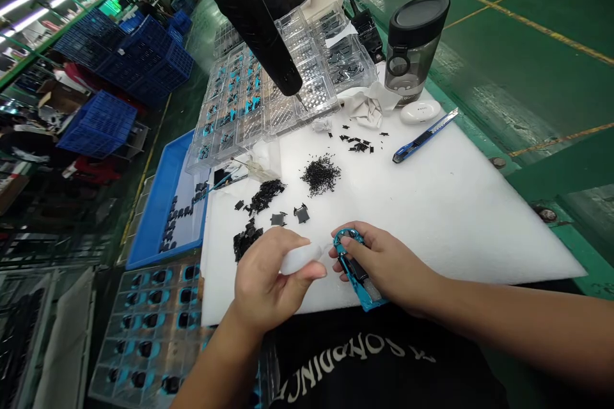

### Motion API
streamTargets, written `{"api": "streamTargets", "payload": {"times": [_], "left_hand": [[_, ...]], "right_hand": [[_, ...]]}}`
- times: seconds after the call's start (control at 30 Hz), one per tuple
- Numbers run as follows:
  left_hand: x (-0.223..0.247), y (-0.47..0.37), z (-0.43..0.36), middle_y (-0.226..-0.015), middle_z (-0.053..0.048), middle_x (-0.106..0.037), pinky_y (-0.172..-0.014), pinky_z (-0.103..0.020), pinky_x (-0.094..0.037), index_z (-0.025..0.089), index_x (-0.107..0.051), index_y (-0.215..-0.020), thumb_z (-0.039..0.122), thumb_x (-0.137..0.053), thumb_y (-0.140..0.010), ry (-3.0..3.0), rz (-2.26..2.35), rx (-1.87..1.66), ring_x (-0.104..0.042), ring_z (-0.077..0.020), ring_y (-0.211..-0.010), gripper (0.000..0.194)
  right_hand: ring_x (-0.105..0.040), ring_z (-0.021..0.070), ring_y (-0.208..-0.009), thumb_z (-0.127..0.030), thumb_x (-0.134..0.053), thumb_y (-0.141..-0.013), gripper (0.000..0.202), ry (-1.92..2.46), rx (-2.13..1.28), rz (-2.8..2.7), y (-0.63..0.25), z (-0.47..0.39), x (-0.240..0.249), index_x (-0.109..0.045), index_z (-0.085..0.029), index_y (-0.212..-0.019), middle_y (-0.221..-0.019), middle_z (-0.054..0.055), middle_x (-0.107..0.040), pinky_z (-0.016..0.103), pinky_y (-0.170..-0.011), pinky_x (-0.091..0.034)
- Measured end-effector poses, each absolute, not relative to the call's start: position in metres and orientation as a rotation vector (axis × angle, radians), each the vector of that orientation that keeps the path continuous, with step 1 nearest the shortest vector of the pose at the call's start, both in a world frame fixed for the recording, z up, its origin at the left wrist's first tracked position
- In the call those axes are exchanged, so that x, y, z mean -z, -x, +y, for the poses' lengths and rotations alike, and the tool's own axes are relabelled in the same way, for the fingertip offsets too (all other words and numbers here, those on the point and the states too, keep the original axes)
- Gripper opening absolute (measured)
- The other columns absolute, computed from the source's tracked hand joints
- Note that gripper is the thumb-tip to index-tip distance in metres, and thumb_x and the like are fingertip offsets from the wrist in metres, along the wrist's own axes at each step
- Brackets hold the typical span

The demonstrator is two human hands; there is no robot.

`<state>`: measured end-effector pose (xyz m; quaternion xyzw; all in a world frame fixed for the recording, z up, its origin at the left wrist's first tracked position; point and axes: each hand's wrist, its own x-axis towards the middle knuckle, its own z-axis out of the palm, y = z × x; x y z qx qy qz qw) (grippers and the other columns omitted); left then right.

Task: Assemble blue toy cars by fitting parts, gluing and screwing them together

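Observation:
My left hand is closed round a small translucent white squeeze bottle, its narrow tip pointing right. Just beside that tip, my right hand grips a blue and black plastic housing with its thumb on top. The housing tilts over the near edge of the white foam board. Whether the tip touches it I cannot tell. Beyond my hands lie two dark square pieces, one a small plate, and a pile of tiny black parts. Heaps of black parts lie left of my left hand.
A black electric screwdriver hangs over clear compartment trays. At the back right are a utility knife, a white case and a dark-lidded bottle. A blue bin and a parts tray sit left.

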<state>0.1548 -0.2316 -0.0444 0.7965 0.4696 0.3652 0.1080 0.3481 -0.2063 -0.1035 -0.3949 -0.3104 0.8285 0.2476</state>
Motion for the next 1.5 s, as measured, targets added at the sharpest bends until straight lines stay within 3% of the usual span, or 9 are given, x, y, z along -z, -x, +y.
{"api": "streamTargets", "payload": {"times": [0.17, 0.33, 0.5, 0.6, 0.73, 0.93, 1.03, 1.23, 1.5], "left_hand": [[0.039, -0.156, -0.237, -0.078, -0.005, -0.064, -0.06, -0.024, -0.05, 0.015, -0.063, -0.099, 0.034, -0.067, -0.086, -2.291, 1.419, -1.192, -0.06, -0.0134, -0.068, 0.024], [0.046, -0.149, -0.244, -0.075, -0.004, -0.066, -0.058, -0.028, -0.053, 0.017, -0.067, -0.092, 0.039, -0.068, -0.085, -2.128, 1.553, -1.587, -0.064, -0.0166, -0.066, 0.023], [0.054, -0.13, -0.257, -0.073, -0.003, -0.069, -0.057, -0.032, -0.056, 0.016, -0.065, -0.086, 0.032, -0.074, -0.079, -1.759, 1.639, -1.673, -0.067, -0.0184, -0.063, 0.019], [0.058, -0.123, -0.264, -0.078, -0.003, -0.072, -0.067, -0.037, -0.061, 0.017, -0.065, -0.098, 0.022, -0.074, -0.078, -1.502, 1.688, -1.675, -0.071, -0.0194, -0.067, 0.022], [0.063, -0.114, -0.265, -0.089, -0.002, -0.071, -0.069, -0.036, -0.063, 0.019, -0.06, -0.123, 0.02, -0.074, -0.078, -1.284, 1.732, -1.75, -0.073, -0.0184, -0.072, 0.047], [0.055, -0.08, -0.229, -0.095, 0.001, -0.06, -0.063, -0.029, -0.059, 0.022, -0.049, -0.1, 0.03, -0.072, -0.077, -1.175, 1.761, -1.566, -0.072, -0.0192, -0.083, 0.034], [0.05, -0.058, -0.189, -0.084, 0.003, -0.056, -0.056, -0.022, -0.052, 0.022, -0.044, -0.095, 0.034, -0.069, -0.076, -1.206, 1.879, -1.492, -0.065, -0.012, -0.071, 0.034], [0.058, -0.045, -0.116, -0.076, 0.002, -0.057, -0.05, -0.021, -0.04, 0.017, -0.06, -0.107, 0.038, -0.073, -0.07, -1.312, 2.027, -1.378, -0.052, -0.0092, -0.055, 0.045], [0.049, -0.059, -0.11, -0.058, 0.002, -0.055, -0.052, -0.023, -0.034, 0.015, -0.067, -0.083, 0.042, -0.065, -0.077, -1.497, 2.163, -1.326, -0.045, -0.0108, -0.052, 0.027]], "right_hand": [[-0.064, 0.0174, -0.078, -0.034, -0.049, -0.097, 0.016, 1.068, -2.271, -0.82, -0.347, -0.206, 0.104, -0.059, -0.022, -0.101, -0.094, 0.004, -0.068, 0.034, -0.074, -0.055], [-0.064, 0.0173, -0.08, -0.033, -0.05, -0.097, 0.014, 1.051, -2.288, -0.766, -0.348, -0.206, 0.103, -0.059, -0.022, -0.099, -0.094, 0.004, -0.067, 0.033, -0.073, -0.055], [-0.065, 0.0181, -0.079, -0.035, -0.051, -0.096, 0.016, 1.062, -2.285, -0.774, -0.348, -0.205, 0.102, -0.059, -0.022, -0.097, -0.093, 0.004, -0.066, 0.032, -0.071, -0.055], [-0.064, 0.0174, -0.078, -0.037, -0.051, -0.097, 0.018, 1.056, -2.269, -0.789, -0.347, -0.205, 0.102, -0.059, -0.021, -0.096, -0.092, 0.004, -0.066, 0.031, -0.07, -0.055], [-0.064, 0.0171, -0.077, -0.038, -0.051, -0.096, 0.019, 1.051, -2.262, -0.789, -0.347, -0.206, 0.103, -0.059, -0.021, -0.097, -0.091, 0.004, -0.066, 0.031, -0.07, -0.055], [-0.062, 0.0153, -0.073, -0.043, -0.053, -0.095, 0.023, 1.079, -2.276, -0.766, -0.347, -0.206, 0.104, -0.059, -0.021, -0.099, -0.09, 0.003, -0.065, 0.031, -0.07, -0.055], [-0.063, 0.017, -0.077, -0.046, -0.055, -0.093, 0.025, 1.081, -2.266, -0.792, -0.346, -0.205, 0.105, -0.058, -0.023, -0.102, -0.091, 0.003, -0.065, 0.033, -0.073, -0.055], [-0.062, 0.0187, -0.077, -0.051, -0.057, -0.091, 0.032, 1.113, -2.214, -0.826, -0.344, -0.206, 0.103, -0.059, -0.021, -0.1, -0.091, 0.005, -0.065, 0.036, -0.074, -0.055], [-0.062, 0.0162, -0.075, -0.049, -0.054, -0.094, 0.031, 1.059, -2.24, -0.814, -0.345, -0.207, 0.106, -0.058, -0.02, -0.1, -0.091, 0.004, -0.065, 0.033, -0.072, -0.054]]}}
